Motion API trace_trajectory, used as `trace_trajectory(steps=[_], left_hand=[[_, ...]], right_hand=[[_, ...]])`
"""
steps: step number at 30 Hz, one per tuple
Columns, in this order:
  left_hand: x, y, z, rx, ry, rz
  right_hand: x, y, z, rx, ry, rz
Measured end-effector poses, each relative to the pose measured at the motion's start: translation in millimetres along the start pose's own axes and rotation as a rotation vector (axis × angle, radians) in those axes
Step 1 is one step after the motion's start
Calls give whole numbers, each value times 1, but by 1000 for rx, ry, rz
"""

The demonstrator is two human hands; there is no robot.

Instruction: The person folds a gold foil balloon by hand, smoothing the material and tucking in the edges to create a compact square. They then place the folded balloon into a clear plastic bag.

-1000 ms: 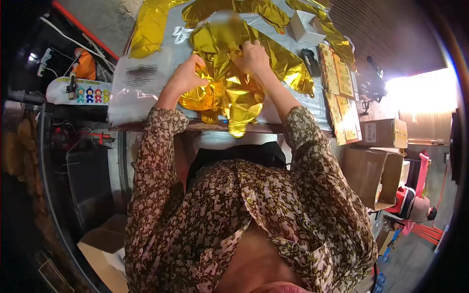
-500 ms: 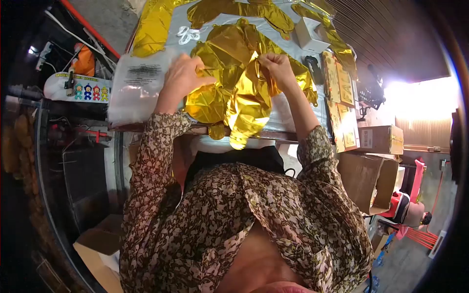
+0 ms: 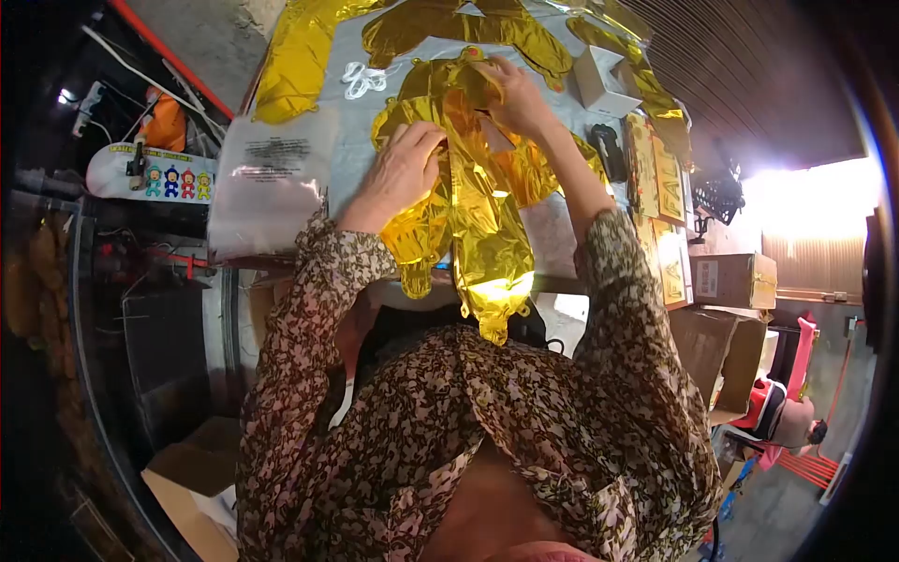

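Note:
A flat gold foil balloon (image 3: 492, 239) lies over the near table edge, its folded lower end hanging down toward my lap. My left hand (image 3: 403, 173) has curled fingers closed on the foil at its left side. Farther up, my right hand (image 3: 517, 96) grips the foil near the balloon's top end, fingertips partly hidden by the hand. More gold foil (image 3: 412, 229) spreads beneath and beside my left hand. Beyond my hands lie another flat gold foil balloon (image 3: 468, 36) and a small bundle of white string (image 3: 363, 81).
A clear plastic bag (image 3: 272, 192) with printed text covers the table's left side. On the right are a white box (image 3: 604, 82), a black object (image 3: 607, 152) and gold-lettered packages (image 3: 670, 178). Cardboard boxes (image 3: 735, 281) stand beyond, with a person (image 3: 791, 421) farther off.
My right hand has moved up to the balloon's top end. My left hand has shifted right and closed on the foil. The folded lower end now hangs farther toward me.

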State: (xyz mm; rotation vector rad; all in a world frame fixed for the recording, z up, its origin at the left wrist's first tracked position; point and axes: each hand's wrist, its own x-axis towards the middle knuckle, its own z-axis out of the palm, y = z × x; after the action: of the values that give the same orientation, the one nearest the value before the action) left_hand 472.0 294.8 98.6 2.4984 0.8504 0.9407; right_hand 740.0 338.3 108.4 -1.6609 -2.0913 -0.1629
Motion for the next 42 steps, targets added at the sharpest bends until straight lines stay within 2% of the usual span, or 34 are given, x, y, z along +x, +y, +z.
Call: trace_trajectory(steps=[1, 3, 6, 10, 12, 13, 15, 16, 17, 18, 19, 21, 23, 25, 27, 29, 31, 33, 34, 35, 38, 42], left_hand=[[0, 1, 1, 21, -6, -3], [-1, 4, 4, 41, -17, -8], [0, 9, 4, 35, -43, -23], [0, 13, 5, 51, -44, -23], [-1, 13, 6, 49, -42, -17], [0, 12, 6, 41, -42, -17], [1, 13, 6, 29, -42, -19], [1, 13, 5, 37, -45, -19], [0, 13, 4, 44, -51, -16], [0, 11, 5, 39, -54, -11], [-1, 9, 5, 51, -37, -1], [-1, 5, 4, 67, -10, 16], [-2, 2, 2, 57, -14, 14], [-2, -4, 0, 49, -25, 9], [-3, -10, 2, 50, -13, 28], [-3, -12, 4, 58, -47, -7], [-1, -12, 3, 137, -83, 7], [-1, -16, 6, 179, -131, 3], [0, -18, 7, 220, -168, 2], [-1, -24, 12, 268, -235, -25], [2, -30, 13, 283, -253, -1], [3, -28, 9, 247, -210, 24]], right_hand=[[6, -1, -2, 1, -1, -1], [23, -9, -6, -32, -431, -4], [33, -16, -6, -205, -477, -102], [36, 1, -12, -176, -440, -102], [30, 26, -12, -15, -271, -152], [25, 39, -19, 77, -115, -115], [12, 56, -41, -116, -60, 71], [2, 63, -52, -117, -63, 72], [-11, 67, -62, -267, -207, 200], [-22, 63, -72, -416, -351, 331], [-33, 57, -80, -419, -351, 338], [-52, 29, -103, -563, -263, 216], [-68, -31, -105, -232, -143, 368], [-93, -97, -95, 34, -4, 125], [-104, -159, -88, 39, -66, -5], [-122, -189, -74, -37, -256, 49], [-132, -188, -61, -16, -255, 73], [-131, -184, -59, -165, -255, 189], [-131, -181, -62, -147, -264, 286], [-133, -172, -64, -128, -295, 295], [-138, -143, -63, -117, -305, 286], [-145, -119, -55, -143, -276, 266]])
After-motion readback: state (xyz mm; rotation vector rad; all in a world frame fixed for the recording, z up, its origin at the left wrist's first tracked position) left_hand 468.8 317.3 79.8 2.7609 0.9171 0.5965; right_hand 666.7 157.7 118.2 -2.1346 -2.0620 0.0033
